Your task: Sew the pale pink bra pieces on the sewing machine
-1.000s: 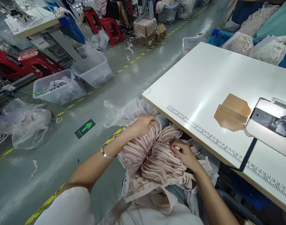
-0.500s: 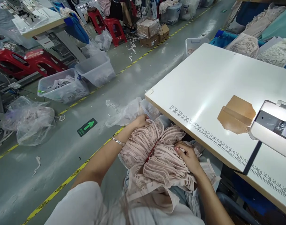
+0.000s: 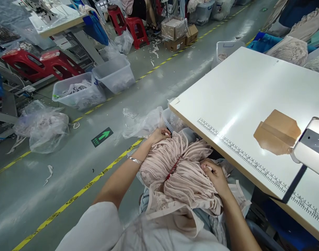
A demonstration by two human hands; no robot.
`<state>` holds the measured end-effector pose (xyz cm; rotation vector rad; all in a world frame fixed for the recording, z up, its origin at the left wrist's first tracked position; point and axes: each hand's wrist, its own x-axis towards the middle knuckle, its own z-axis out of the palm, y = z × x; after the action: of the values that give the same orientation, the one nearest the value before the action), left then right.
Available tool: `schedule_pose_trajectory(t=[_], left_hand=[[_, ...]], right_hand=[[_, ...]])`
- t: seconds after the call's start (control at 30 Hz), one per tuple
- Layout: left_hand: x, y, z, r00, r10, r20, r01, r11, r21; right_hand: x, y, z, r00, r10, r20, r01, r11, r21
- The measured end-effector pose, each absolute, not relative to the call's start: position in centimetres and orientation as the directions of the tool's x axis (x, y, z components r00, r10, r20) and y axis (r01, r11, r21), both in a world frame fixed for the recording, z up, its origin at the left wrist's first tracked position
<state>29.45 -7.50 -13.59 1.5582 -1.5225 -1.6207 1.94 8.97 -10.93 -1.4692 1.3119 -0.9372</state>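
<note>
A thick bundle of pale pink lace-trimmed fabric pieces [image 3: 193, 183] rests on my lap, its layers fanned out on both sides of a red tie [image 3: 173, 169] round the middle. My left hand [image 3: 160, 135] is at the bundle's far left edge, fingers curled in on the lace; the fingertips are partly hidden. On the right side, my right hand [image 3: 214, 175] has its thumb and fingers closed on the edges of the stacked layers. Loose straps and fabric ends hang toward my body.
A white table [image 3: 243, 90] with a printed ruler edge stands close at right, bearing a brown paper piece [image 3: 277, 132] and a white device [image 3: 312, 144]. Plastic bins [image 3: 78, 92] and a bagged heap [image 3: 48, 127] sit on the floor at left. Red stools [image 3: 137, 31] and a seated person are beyond.
The view has swung slightly left, so the scene sits further right. My left fingers have shifted a little at the lace edge; my right hand keeps its place on the bundle.
</note>
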Motion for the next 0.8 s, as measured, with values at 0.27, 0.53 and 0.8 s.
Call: schedule_pose_trajectory(t=[0.27, 0.53, 0.8], left_hand=[[30.1, -6.9, -13.2, -0.311, -0.821, -0.480, -0.287, -0.400, 0.870], [29.4, -7.7, -14.4, -0.320, -0.814, -0.485, -0.307, -0.395, 0.866], [29.2, -7.8, -15.8, -0.239, -0.856, -0.458, -0.268, -0.395, 0.879]], right_hand=[[2.1, 8.9, -10.7, 0.118, -0.992, -0.049, -0.278, 0.014, -0.960], [2.0, 8.8, -10.8, 0.095, -0.994, -0.054, -0.295, 0.023, -0.955], [2.1, 8.7, -10.6, 0.095, -0.994, -0.057, -0.296, 0.027, -0.955]])
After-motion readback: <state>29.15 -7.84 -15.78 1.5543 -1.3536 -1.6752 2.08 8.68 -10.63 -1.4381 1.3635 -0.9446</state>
